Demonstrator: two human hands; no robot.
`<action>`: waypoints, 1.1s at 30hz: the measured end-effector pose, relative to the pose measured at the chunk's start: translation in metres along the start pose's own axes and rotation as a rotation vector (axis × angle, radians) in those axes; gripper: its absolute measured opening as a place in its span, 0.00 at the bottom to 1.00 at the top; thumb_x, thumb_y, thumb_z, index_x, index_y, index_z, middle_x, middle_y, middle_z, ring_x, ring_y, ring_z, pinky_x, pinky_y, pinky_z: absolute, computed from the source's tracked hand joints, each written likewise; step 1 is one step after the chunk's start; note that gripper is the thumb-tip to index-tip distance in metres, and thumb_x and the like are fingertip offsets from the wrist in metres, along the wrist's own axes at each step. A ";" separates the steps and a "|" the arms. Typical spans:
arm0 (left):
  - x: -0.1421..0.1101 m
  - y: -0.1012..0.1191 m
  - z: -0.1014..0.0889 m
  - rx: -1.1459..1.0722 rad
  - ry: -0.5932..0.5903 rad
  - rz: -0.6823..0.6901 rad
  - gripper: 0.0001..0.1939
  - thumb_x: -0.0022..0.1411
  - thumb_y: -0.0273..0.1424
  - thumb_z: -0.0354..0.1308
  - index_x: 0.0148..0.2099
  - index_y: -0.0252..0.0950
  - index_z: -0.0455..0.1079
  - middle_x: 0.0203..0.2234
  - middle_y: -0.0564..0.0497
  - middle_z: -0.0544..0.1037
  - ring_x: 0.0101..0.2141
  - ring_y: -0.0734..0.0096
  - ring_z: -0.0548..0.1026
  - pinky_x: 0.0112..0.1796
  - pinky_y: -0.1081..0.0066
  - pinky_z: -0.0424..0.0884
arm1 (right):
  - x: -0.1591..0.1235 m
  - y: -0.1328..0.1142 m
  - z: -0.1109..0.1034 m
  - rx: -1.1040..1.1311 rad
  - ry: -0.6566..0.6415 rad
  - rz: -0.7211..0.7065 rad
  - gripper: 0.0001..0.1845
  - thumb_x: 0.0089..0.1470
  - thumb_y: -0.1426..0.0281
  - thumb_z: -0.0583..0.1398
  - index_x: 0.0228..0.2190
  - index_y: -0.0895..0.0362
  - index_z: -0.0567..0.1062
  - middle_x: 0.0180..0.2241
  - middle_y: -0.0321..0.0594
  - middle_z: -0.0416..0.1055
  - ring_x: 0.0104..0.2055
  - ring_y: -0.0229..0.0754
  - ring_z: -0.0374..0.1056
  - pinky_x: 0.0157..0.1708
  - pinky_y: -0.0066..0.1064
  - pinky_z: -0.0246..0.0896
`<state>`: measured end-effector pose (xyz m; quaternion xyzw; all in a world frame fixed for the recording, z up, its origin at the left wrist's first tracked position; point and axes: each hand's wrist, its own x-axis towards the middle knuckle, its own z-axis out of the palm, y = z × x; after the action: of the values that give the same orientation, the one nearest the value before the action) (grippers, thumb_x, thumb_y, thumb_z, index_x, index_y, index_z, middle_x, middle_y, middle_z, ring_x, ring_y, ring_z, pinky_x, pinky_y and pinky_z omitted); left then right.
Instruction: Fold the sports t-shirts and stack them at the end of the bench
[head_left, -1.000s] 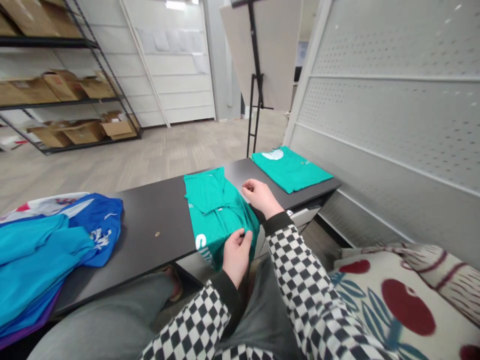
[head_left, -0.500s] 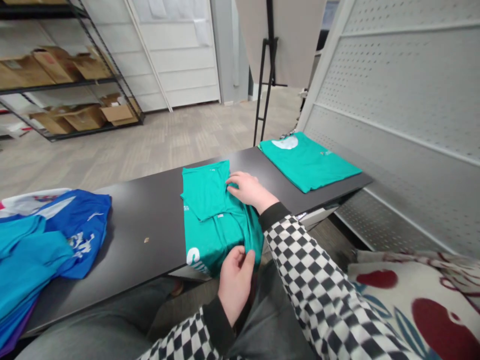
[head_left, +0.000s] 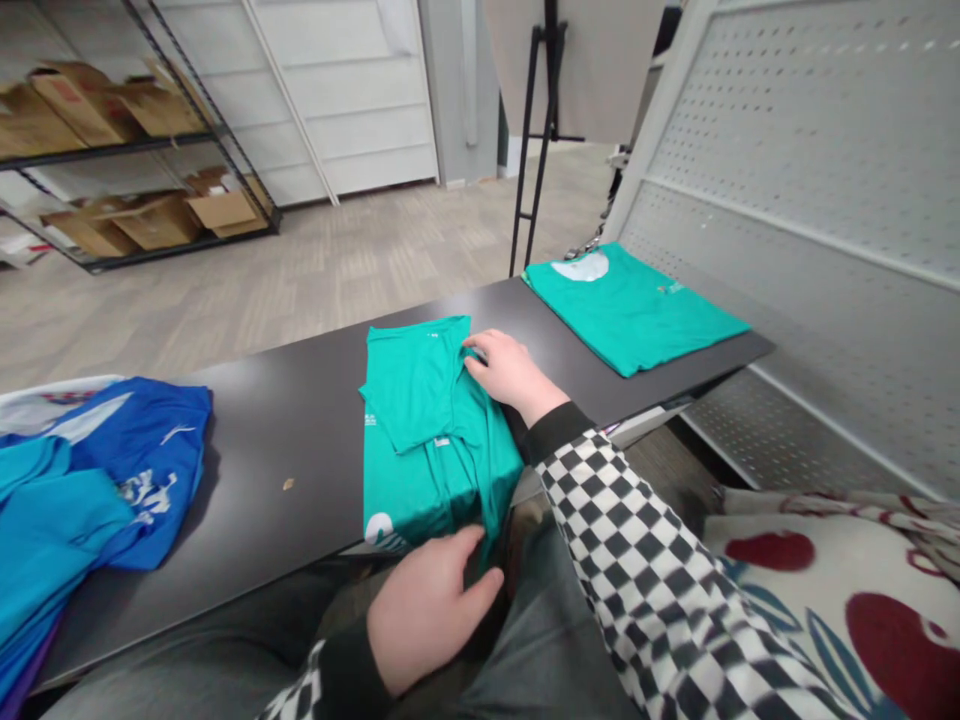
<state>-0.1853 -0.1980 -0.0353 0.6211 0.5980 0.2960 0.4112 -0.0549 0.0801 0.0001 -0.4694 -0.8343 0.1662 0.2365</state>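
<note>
On one table (head_left: 292, 425) lie two green shirts (head_left: 409, 385) (head_left: 641, 315), left fingers (head_left: 480, 594) spread, right fingers (head_left: 482, 343) unclear.

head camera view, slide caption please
Right hand at a part-folded green shirt, left hand by its near edge.

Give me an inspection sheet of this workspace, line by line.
Surface: dark tabletop, bearing garments.
Job's things: partly folded green shirt, its lower end at the near edge.
Clutter: flat-folded green shirt at right; blue garments heaped at left; small tan scrap between heap and middle shirt.
Hands: left hand loosely open by the middle shirt's lower end, contact unclear; right hand at its right side, grip unclear.
Cables: none clearly seen.
Surroundings: shelving with cardboard boxes; perforated panel at right.
</note>
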 end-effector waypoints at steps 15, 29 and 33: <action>0.186 -0.047 -0.173 0.745 0.267 0.151 0.31 0.73 0.48 0.55 0.68 0.37 0.75 0.72 0.36 0.73 0.72 0.43 0.68 0.73 0.42 0.59 | -0.006 0.002 0.014 -0.021 0.033 0.084 0.17 0.69 0.66 0.62 0.56 0.53 0.83 0.63 0.52 0.76 0.69 0.62 0.66 0.73 0.66 0.53; 0.175 -0.046 -0.180 0.685 0.531 0.023 0.09 0.67 0.37 0.57 0.34 0.41 0.71 0.37 0.45 0.81 0.41 0.56 0.78 0.49 0.59 0.72 | -0.010 0.003 0.012 -0.039 -0.076 0.035 0.31 0.72 0.61 0.59 0.73 0.49 0.71 0.78 0.48 0.61 0.81 0.67 0.50 0.77 0.75 0.41; 0.169 -0.042 -0.181 0.694 0.561 -0.095 0.08 0.65 0.37 0.58 0.33 0.42 0.71 0.36 0.46 0.81 0.41 0.55 0.76 0.45 0.61 0.70 | -0.011 0.003 0.012 -0.072 -0.161 -0.014 0.30 0.75 0.58 0.57 0.73 0.49 0.72 0.80 0.45 0.58 0.82 0.68 0.48 0.78 0.74 0.37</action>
<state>-0.3436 -0.0052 -0.0046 0.5899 0.7781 0.2155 0.0134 -0.0542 0.0713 -0.0139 -0.4569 -0.8593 0.1717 0.1526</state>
